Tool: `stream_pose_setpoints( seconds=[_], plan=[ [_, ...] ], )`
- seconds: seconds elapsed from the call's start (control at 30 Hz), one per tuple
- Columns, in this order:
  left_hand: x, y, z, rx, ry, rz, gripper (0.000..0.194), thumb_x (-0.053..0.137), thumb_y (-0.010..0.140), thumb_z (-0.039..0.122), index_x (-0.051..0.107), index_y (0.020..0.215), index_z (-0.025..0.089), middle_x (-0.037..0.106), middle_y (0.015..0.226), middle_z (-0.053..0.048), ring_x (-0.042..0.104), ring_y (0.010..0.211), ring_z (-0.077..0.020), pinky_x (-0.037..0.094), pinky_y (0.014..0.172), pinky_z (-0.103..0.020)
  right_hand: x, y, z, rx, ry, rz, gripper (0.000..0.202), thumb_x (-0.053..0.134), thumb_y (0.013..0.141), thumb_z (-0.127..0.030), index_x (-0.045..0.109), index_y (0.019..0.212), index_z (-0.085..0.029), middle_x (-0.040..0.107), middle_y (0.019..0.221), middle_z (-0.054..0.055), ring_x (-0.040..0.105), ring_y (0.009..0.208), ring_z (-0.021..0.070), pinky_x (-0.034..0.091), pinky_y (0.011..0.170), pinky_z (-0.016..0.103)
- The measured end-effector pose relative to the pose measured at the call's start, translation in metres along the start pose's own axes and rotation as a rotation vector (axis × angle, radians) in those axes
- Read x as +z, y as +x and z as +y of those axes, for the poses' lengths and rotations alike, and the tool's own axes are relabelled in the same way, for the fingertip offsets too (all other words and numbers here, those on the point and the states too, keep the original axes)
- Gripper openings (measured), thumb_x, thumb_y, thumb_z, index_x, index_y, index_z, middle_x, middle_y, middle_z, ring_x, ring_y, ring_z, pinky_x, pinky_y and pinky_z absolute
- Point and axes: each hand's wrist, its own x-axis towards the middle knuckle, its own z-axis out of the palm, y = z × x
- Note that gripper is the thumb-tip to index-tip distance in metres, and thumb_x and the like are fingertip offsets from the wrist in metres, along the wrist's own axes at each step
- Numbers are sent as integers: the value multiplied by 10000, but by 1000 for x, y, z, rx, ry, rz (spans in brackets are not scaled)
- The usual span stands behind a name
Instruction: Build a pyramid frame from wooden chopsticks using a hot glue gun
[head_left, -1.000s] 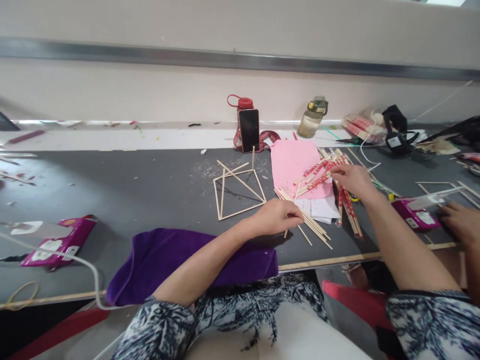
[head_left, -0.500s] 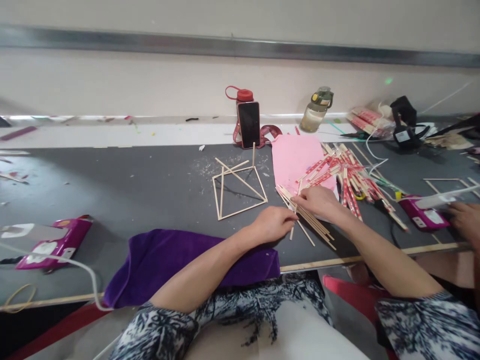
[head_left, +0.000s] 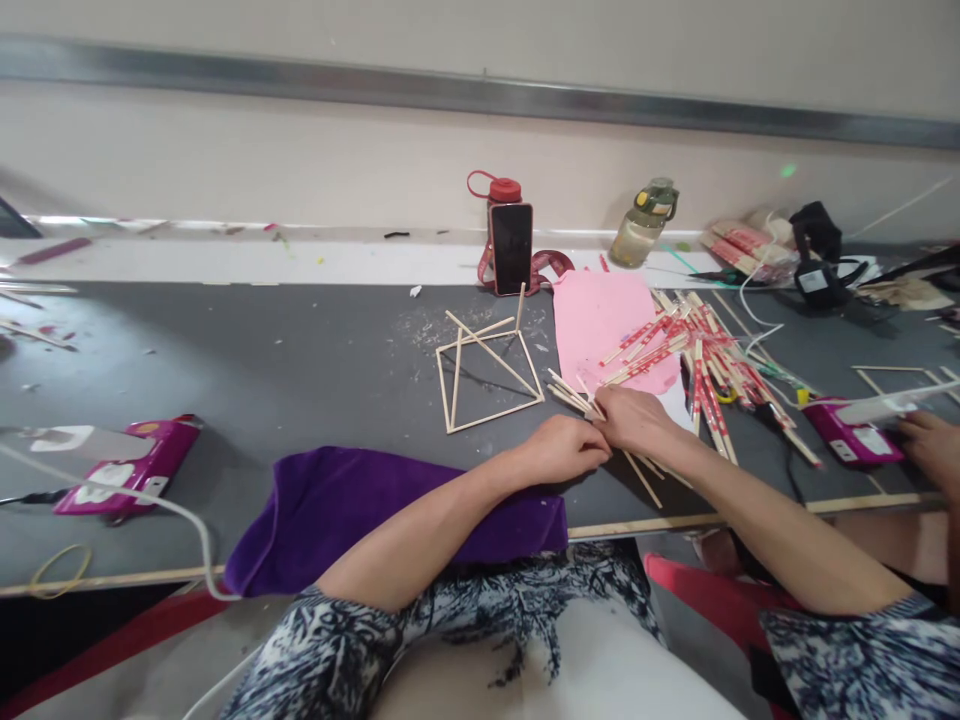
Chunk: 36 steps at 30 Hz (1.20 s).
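Observation:
My right hand [head_left: 631, 416] is closed over a bundle of bare wooden chopsticks [head_left: 571, 395]. Their ends stick out on both sides of it; how many it grips is hidden. Close against it, my left hand [head_left: 566, 447] has its fingers curled in, and whatever they pinch cannot be made out. Left of both hands stands a frame of joined chopsticks [head_left: 495, 416], with a four-sided base, an upright at the back corner and sticks leaning across it.
Paper-wrapped chopsticks [head_left: 701, 360] lie over a pink cloth [head_left: 600, 315]. A phone [head_left: 511, 250] leans on a red-capped bottle [head_left: 505, 188]; a clear bottle [head_left: 643, 225] stands farther right. A purple cloth [head_left: 337, 510] covers the front edge. Another person's hand [head_left: 930, 445] is at right.
My right hand has moved down toward my left hand, and the two are now against each other. The stick that showed below my left fingers is hidden. The view has shifted slightly.

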Motion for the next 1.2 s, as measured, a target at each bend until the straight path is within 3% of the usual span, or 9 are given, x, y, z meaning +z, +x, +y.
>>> stream_pose_setpoints(
  seconds=[0.2, 0.3, 0.4, 0.47, 0.6, 0.73, 0.87, 1.03, 1.2],
  plan=[
    [2, -2, -3, -108, -191, 33, 222, 548, 809, 262, 724, 900, 161, 711, 796, -18, 615, 723, -118, 447, 694, -198, 4, 5, 15, -37, 212, 25, 238, 482, 747, -249, 578, 939, -145, 671, 865, 120, 610, 791, 230, 371, 620, 276],
    [2, 1, -3, -221, -413, 129, 247, 585, 785, 288, 704, 950, 149, 698, 807, -33, 607, 720, -122, 467, 708, -229, -2, 6, 31, -122, 662, 101, 177, 476, 726, -257, 571, 846, -169, 637, 785, 35, 564, 718, 178, 388, 612, 263],
    [-1, 14, 5, -306, -831, 280, 378, 653, 753, 311, 632, 1087, 135, 676, 970, -79, 612, 809, -135, 482, 761, -269, -12, 3, 32, -118, 1190, 114, 215, 540, 711, -335, 550, 858, -179, 575, 699, -18, 514, 605, 137, 390, 552, 252],
    [-6, 26, 12, -264, -1143, 242, 388, 681, 744, 339, 618, 1061, 125, 665, 992, -103, 616, 825, -141, 480, 806, -298, -18, 2, 24, -68, 1387, 149, 247, 572, 717, -393, 523, 856, -195, 539, 666, -34, 487, 551, 123, 385, 512, 249],
    [-16, 43, 22, -180, -1421, 177, 303, 740, 680, 289, 618, 904, 125, 662, 857, -79, 612, 771, -146, 474, 811, -327, -18, 5, 11, 15, 1322, 433, 249, 533, 781, -461, 505, 841, -221, 522, 689, -33, 501, 610, 138, 415, 543, 260],
    [-17, 47, 18, -217, -1334, 147, 289, 745, 614, 191, 609, 859, 121, 631, 770, -41, 604, 735, -142, 465, 771, -317, -9, 12, 14, -80, 1091, 585, 272, 489, 833, -439, 591, 944, -213, 587, 876, 13, 538, 833, 176, 449, 748, 310],
    [-13, 48, 15, -216, -1056, 267, 87, 593, 669, 105, 598, 755, 115, 585, 687, -2, 538, 637, -94, 444, 730, -274, 0, 18, 12, -185, 1117, 675, 287, 467, 864, -430, 642, 968, -228, 569, 1104, 39, 503, 1084, 197, 394, 951, 353],
    [-20, 37, 27, -133, -528, 322, 175, 441, 789, 155, 561, 664, 130, 567, 638, -10, 527, 631, -113, 440, 686, -249, -9, 1, 3, -271, 1204, 660, 282, 485, 867, -443, 666, 967, -250, 572, 1169, 38, 523, 1107, 213, 418, 952, 377],
    [-21, 19, 42, 113, -146, 397, 179, 424, 854, 229, 587, 893, 166, 638, 912, -62, 588, 855, -176, 449, 791, -273, -24, -36, 0, -381, 1136, 716, 295, 492, 870, -463, 632, 1061, -288, 576, 1224, 44, 505, 1168, 249, 397, 994, 425]
  ],
)
